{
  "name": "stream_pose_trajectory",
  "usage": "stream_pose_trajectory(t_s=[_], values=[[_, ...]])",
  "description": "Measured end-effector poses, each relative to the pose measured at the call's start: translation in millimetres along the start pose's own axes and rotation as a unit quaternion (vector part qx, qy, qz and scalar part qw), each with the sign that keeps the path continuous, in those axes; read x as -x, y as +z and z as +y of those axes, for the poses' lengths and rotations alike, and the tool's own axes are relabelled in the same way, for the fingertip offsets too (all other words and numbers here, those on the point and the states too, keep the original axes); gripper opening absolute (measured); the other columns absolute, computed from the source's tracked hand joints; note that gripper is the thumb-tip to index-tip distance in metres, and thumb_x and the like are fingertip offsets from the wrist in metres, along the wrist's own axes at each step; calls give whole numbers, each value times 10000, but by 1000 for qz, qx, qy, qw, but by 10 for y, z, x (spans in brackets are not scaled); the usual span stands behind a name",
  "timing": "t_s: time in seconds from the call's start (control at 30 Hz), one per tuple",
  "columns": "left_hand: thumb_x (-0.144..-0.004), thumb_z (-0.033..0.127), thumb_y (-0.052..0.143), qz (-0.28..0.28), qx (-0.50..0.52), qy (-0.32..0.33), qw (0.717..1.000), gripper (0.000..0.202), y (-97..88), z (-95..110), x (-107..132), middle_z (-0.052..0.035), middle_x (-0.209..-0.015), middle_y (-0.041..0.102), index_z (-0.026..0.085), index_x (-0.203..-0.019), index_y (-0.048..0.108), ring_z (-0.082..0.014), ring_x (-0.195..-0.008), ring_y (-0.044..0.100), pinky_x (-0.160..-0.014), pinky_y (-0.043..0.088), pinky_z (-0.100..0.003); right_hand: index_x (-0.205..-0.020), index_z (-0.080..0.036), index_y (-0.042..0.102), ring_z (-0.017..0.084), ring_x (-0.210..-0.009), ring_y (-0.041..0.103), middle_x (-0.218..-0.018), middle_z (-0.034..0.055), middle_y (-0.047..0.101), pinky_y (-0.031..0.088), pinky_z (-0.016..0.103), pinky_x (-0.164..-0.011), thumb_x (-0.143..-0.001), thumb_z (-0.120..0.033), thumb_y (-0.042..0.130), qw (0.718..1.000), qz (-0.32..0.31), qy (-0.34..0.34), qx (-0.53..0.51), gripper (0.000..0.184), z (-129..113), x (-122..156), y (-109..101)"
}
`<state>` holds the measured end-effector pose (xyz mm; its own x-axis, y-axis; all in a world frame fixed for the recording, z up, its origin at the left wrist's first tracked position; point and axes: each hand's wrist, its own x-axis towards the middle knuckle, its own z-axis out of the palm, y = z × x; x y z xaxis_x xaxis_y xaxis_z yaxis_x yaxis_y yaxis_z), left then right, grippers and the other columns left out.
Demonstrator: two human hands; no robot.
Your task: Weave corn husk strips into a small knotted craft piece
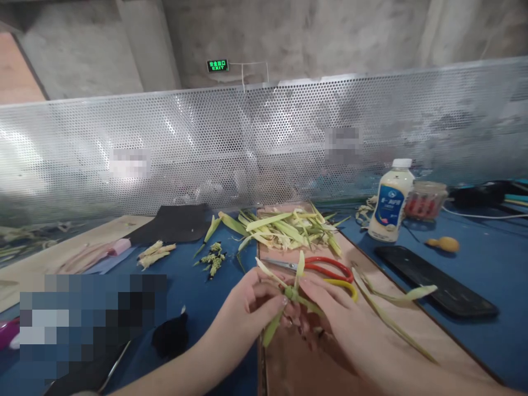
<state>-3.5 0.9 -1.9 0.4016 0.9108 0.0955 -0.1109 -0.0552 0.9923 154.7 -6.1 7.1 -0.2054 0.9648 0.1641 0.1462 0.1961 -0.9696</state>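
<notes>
A small knot of pale green corn husk strips (291, 293) is between my two hands, with strip ends sticking out up, left and down. My left hand (256, 301) is closed on its left side, thumb pressed against the knot. On the other side, my right hand (332, 302) pinches the husk, its lower fingers partly hidden. Just beyond my fingers lie scissors with red handles (330, 265). A yellow handle (346, 287) shows beside my right hand. Farther back is a pile of loose husks (292, 228) on the wooden board (274, 374).
Right of the board are a black phone (437, 280), a white-capped bottle (390, 203), a jar (427, 201) and a small yellow gourd-shaped object (445, 243). Loose strips (396, 324) lie by my right forearm. A perforated metal screen (198, 148) stands behind. Black sheet (177, 223) lies left.
</notes>
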Motion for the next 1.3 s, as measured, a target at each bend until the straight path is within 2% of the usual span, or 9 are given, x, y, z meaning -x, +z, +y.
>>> stream_pose_trajectory(t_s=[0.1,0.23,0.33,0.57,0.83,1.0,1.1,1.23,1.3], values=[[-773,225,584,14,-2,-11,1000,173,-5,10,-19,-22,-771,641,165,-891,472,-123,-687,596,-675,444,-244,-701,-213,606,196,-736,594,-688,29,616,485,285,-632,-799,-406,449,1000,-3,15,-12,267,-7,-6,-8],[-756,226,610,2,11,-6,1000,213,-2,9,-36,-5,-769,636,165,-930,503,-109,-705,594,-685,435,-225,-786,-198,569,123,-523,529,-587,-15,548,444,223,-470,-792,-401,503,998,-52,28,-22,214,74,-23,16],[-739,225,630,-1,22,-10,1000,222,-2,2,-34,10,-742,628,161,-915,513,-100,-691,591,-681,432,-217,-817,-185,551,82,-436,476,-576,-31,539,395,182,-388,-767,-393,556,997,-65,32,-23,214,136,-34,23],[-672,183,686,23,25,-54,998,385,-21,34,-23,18,-694,638,154,-996,480,-106,-701,584,-739,405,-230,-721,-177,485,69,-318,436,-445,-61,484,367,177,-322,-755,-470,548,996,-36,56,-57,302,184,-70,22],[-691,141,652,8,9,-60,998,318,32,89,-8,10,-705,628,140,-969,498,-91,-680,565,-678,399,-205,-711,-168,509,64,-321,433,-454,-66,470,416,173,-306,-747,-434,565,995,-21,41,-94,274,184,-47,64],[-679,157,666,8,6,-55,998,287,21,99,-4,22,-683,611,145,-922,514,-81,-646,549,-648,397,-199,-668,-167,491,61,-359,434,-484,-60,467,440,175,-311,-734,-441,586,988,-11,71,-137,298,162,-47,65],[-686,181,665,6,-1,-48,999,273,31,95,21,11,-694,616,141,-909,515,-93,-664,562,-668,403,-215,-662,-163,484,56,-344,442,-473,-70,467,433,170,-316,-741,-424,584,986,-44,70,-144,290,140,-70,33],[-690,184,652,41,-12,-66,997,270,75,92,43,-3,-665,608,135,-909,502,-141,-695,594,-699,414,-262,-698,-151,523,60,-379,471,-519,-47,512,442,171,-349,-777,-414,543,980,-118,55,-148,276,113,-98,-13],[-678,175,659,43,-10,-63,997,285,85,84,38,-3,-648,611,135,-910,499,-143,-672,596,-678,420,-259,-736,-152,537,69,-391,475,-511,-40,516,433,172,-351,-815,-431,481,982,-110,48,-145,294,112,-111,-25]])
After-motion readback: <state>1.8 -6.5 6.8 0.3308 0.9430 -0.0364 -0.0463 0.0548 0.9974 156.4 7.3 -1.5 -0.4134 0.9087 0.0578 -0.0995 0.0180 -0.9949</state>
